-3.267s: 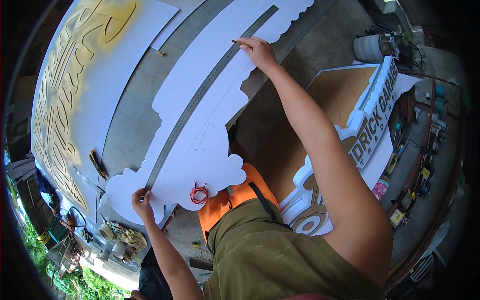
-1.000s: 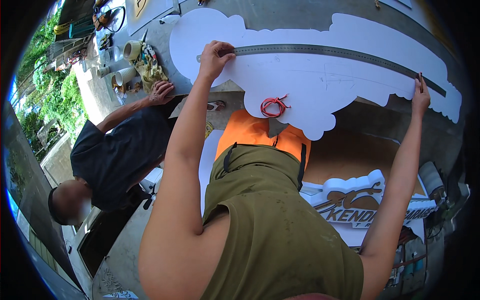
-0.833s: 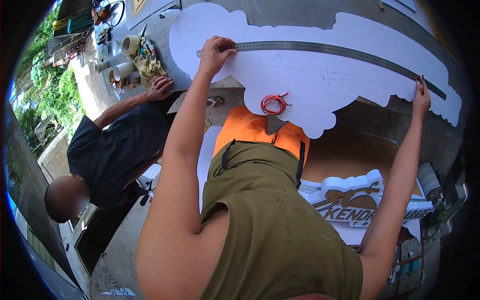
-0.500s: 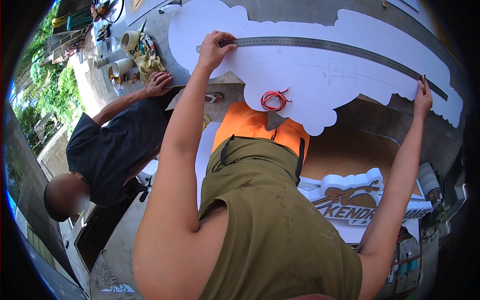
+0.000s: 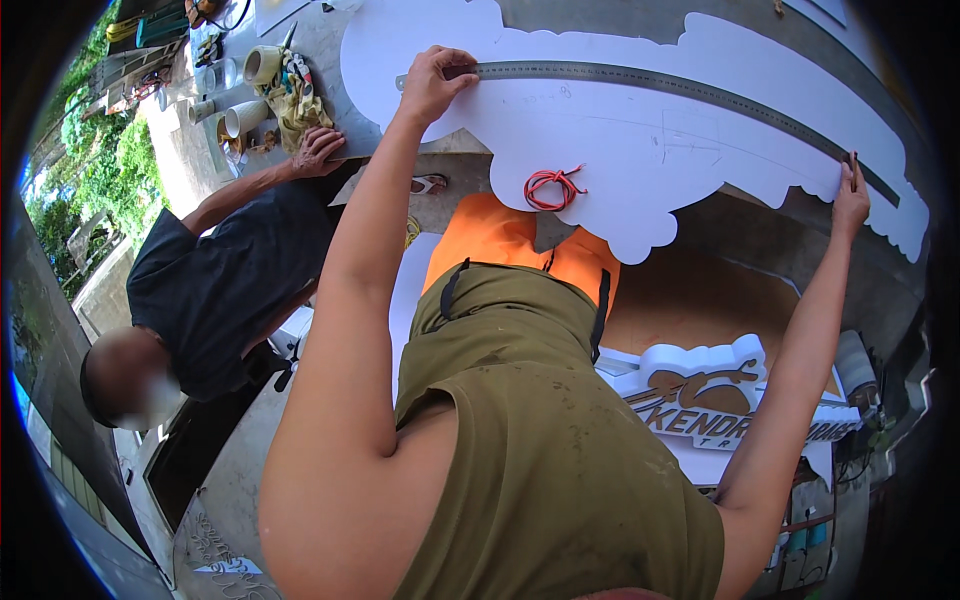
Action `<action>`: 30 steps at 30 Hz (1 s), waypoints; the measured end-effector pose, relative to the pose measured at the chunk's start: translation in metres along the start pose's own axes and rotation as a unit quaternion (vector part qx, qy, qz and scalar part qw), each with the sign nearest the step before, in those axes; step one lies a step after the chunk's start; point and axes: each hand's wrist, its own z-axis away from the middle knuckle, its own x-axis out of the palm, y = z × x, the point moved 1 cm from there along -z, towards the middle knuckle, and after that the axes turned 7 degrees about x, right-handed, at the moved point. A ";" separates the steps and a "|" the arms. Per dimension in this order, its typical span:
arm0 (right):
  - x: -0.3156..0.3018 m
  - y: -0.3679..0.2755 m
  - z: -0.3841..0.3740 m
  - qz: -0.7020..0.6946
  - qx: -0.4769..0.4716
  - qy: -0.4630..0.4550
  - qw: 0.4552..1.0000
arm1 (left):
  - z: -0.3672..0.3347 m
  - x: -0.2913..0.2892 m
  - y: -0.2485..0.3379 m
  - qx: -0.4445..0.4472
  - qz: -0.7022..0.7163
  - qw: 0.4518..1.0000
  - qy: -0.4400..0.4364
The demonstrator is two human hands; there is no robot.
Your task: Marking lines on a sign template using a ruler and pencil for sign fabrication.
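Note:
A long grey metal ruler (image 5: 640, 82) lies across a large white sheet (image 5: 590, 210) cut with a wavy, cloud-like outline. My left hand (image 5: 437, 84) is closed on the ruler's left end, thumb and fingers pinching it. Near the ruler's other end, my right hand (image 5: 852, 202) has its fingers pressed together at the edge; a narrow dark bit shows at the fingertips, too small to make out. Faint pencil lines and a drawn rectangle mark the sheet below the ruler. A coil of red wire (image 5: 553, 189) rests on the sheet's near part.
At left, another person (image 5: 230, 280) leans a hand (image 5: 317, 152) on the grey table (image 5: 360, 112). Cups (image 5: 245, 118) and a patterned cloth (image 5: 297, 105) stand beyond that hand. Below my right arm sits a white-and-brown cut-out sign (image 5: 700, 385).
The whole view has shifted slightly. Both my hands and the ruler keep about the same places on the white sheet.

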 end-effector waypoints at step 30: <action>0.073 -0.297 0.235 -0.328 0.001 -0.204 0.922 | -0.017 -0.010 -0.001 0.098 -0.162 0.981 -0.046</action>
